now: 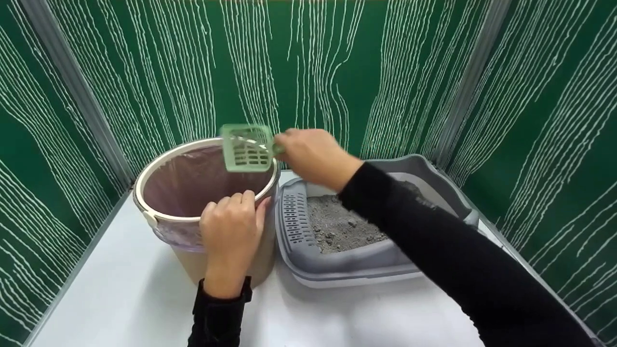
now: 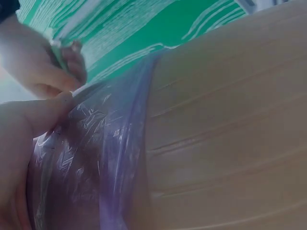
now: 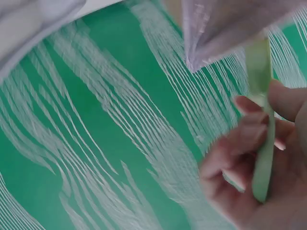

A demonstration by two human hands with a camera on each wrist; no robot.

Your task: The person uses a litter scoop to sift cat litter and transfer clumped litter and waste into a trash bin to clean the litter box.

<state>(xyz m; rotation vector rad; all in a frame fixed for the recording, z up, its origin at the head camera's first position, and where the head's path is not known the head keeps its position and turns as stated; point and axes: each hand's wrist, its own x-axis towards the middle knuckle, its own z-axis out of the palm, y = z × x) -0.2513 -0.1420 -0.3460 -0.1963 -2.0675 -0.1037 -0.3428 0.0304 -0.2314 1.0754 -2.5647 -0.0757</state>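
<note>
My right hand grips the handle of a light green slotted litter scoop, raised over the right side of the bin's mouth. In the right wrist view the fingers curl round its green handle. A beige bin with a cream rim stands at left, lined with a thin purple plastic bag folded over the outside. My left hand holds the near right part of the rim, its fingers over the edge and thumb outside. The bin's bottom is out of sight.
A grey litter box with grey, clumpy litter stands close to the bin's right, partly behind my right sleeve. Both stand on a white surface. Green panels with white wavy lines enclose the back and sides.
</note>
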